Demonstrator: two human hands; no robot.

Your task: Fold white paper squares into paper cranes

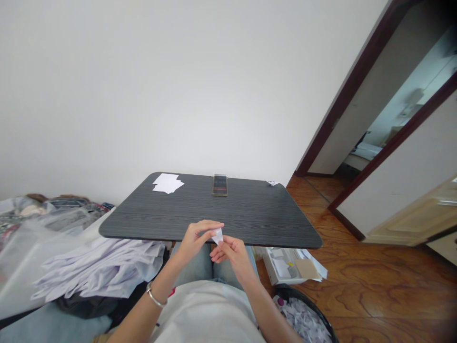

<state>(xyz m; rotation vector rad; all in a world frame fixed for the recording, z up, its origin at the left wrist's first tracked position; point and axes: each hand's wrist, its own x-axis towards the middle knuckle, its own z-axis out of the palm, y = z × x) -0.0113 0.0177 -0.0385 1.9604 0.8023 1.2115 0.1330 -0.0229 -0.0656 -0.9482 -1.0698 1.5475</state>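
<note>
White wall and a dark wood-grain tabletop (214, 209) lay beyond my hands. My left hand (194, 238) and right hand (232, 252) were both pinched on a small folded white paper piece (217, 235) between them, fingertips meeting at the near table edge, wrists low over my lap. I judged the crease needed firm, even pressure.

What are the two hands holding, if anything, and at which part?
Both hold one small white folded paper piece: the left hand pinches its top edge, the right hand its lower tip.
</note>
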